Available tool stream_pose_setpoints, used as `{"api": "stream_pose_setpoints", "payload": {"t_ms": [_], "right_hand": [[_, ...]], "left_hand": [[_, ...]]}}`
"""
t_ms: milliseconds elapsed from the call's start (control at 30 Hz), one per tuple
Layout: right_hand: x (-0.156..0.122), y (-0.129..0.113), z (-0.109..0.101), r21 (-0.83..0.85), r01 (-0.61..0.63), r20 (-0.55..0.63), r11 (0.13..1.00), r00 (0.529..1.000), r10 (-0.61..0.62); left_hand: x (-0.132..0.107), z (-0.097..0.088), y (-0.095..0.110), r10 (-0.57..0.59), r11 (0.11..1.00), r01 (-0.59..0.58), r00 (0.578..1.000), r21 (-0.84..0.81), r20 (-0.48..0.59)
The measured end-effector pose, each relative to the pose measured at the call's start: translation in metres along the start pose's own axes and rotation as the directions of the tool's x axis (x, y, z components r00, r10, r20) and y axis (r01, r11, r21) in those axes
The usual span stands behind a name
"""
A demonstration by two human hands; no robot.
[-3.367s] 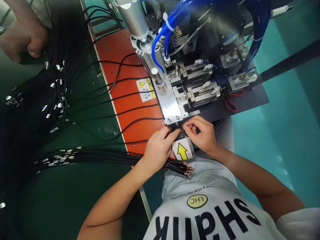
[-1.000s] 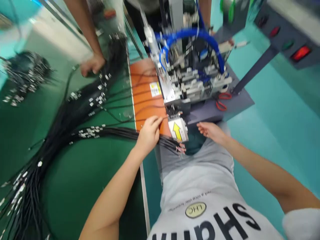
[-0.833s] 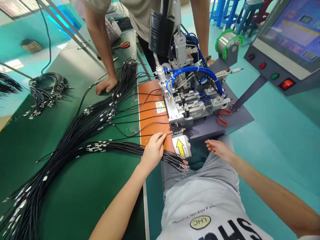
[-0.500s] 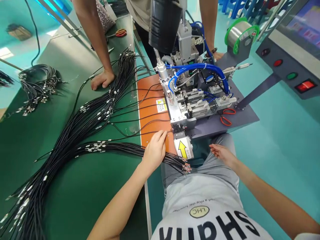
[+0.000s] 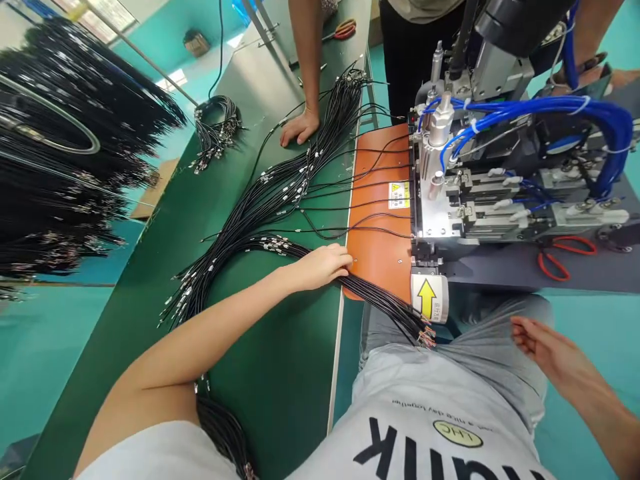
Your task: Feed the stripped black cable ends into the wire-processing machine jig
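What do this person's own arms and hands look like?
The left hand and right hand are bare, with nothing seen worn on them. The left arm has a short white sleeve; the visible part of the right arm is bare.

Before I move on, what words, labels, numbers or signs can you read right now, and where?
"LHC": upside down, yellow oval on the white shirt.
"a nice day together": upside down beside the oval; first word unclear.
"ank": large, upside down, same shirt; the rest cut off.
Yellow arrow: white sticker; characters beside it too small.
Warning triangle: label on the orange plate; characters too small.
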State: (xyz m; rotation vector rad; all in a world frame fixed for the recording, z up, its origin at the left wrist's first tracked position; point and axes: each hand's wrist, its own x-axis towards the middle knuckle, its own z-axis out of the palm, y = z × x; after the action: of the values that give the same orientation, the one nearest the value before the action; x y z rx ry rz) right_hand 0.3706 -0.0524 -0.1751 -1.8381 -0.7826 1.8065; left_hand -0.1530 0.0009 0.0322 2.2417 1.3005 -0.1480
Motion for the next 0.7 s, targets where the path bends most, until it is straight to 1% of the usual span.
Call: {"api": "stream_pose_setpoints", "payload": {"t_ms": [100, 167, 267, 367, 400, 467, 533, 600, 633, 667, 700], "right_hand": [[-0.003, -0.014, 0.008, 0.019, 0.067, 0.035, 0.998, 0.997, -0.068], [-0.007, -0.023, 0.013, 0.015, 0.093, 0.060, 0.996, 0.994, -0.094], [-0.017, -0.031, 0.014, 0.006, 0.118, 0.060, 0.993, 0.991, -0.118], [-0.025, -0.033, 0.011, 0.004, 0.129, 0.032, 0.992, 0.991, -0.129], [-0.028, -0.034, 0.011, 0.006, 0.131, 0.026, 0.991, 0.991, -0.131], [-0.034, -0.041, 0.014, 0.010, 0.129, 0.025, 0.992, 0.991, -0.129], [-0.042, -0.054, 0.020, 0.008, 0.130, 0.029, 0.991, 0.991, -0.131], [-0.051, -0.073, 0.031, -0.012, 0.146, 0.042, 0.989, 0.988, -0.146], [-0.056, -0.084, 0.038, -0.036, 0.139, 0.098, 0.990, 0.986, -0.135], [-0.061, -0.095, 0.046, -0.049, 0.174, 0.097, 0.984, 0.981, -0.169], [-0.067, -0.106, 0.056, -0.067, 0.216, 0.098, 0.974, 0.973, -0.209]], "left_hand": [[0.006, 0.001, -0.016, 0.019, 0.997, -0.009, 0.991, -0.074, 0.133], [0.013, 0.000, -0.019, 0.028, 0.995, -0.010, 0.984, -0.101, 0.179], [0.018, -0.004, -0.018, 0.051, 0.988, -0.021, 0.979, -0.150, 0.199], [0.018, -0.007, -0.020, 0.103, 0.964, -0.050, 0.975, -0.261, 0.197], [0.017, -0.009, -0.022, 0.108, 0.951, -0.047, 0.976, -0.304, 0.187], [0.016, -0.015, -0.023, 0.079, 0.928, -0.023, 0.988, -0.371, 0.136], [0.014, -0.024, -0.015, 0.010, 0.920, 0.007, 0.999, -0.392, 0.042], [0.016, -0.033, 0.006, -0.039, 0.942, 0.015, 0.997, -0.334, -0.065], [0.018, -0.036, 0.020, -0.036, 0.958, 0.006, 0.994, -0.287, -0.101], [0.023, -0.036, 0.035, -0.005, 0.970, -0.024, 0.993, -0.240, -0.119], [0.029, -0.035, 0.050, 0.055, 0.977, -0.079, 0.991, -0.200, -0.124]]}}
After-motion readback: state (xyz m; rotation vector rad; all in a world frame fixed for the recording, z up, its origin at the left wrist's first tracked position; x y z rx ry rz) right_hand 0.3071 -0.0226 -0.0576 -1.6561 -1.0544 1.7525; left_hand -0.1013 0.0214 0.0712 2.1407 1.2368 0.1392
